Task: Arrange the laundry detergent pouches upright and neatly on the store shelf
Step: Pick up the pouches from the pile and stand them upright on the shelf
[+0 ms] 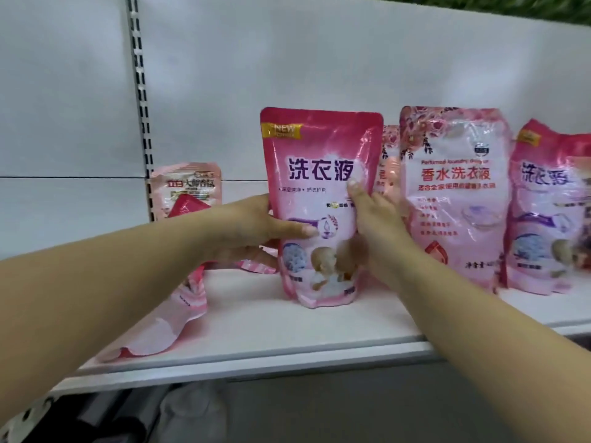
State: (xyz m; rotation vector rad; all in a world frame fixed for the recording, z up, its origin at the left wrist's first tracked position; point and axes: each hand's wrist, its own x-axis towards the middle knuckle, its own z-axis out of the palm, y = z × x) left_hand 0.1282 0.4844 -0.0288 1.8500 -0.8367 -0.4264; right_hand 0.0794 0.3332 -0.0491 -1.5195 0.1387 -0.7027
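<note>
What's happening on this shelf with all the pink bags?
A person is tidying laundry detergent pouches on a white store shelf. Both hands hold one dark pink pouch upright: the left hand grips its left edge, the right hand its right edge. To the right, a pale floral pouch and another pink pouch already stand. On the left, a flat pouch lies on the shelf, and a small pouch stands behind.

A pink pouch is held upright at mid-shelf; two more pouches are stood right; one pouch is laid flat left.
</note>
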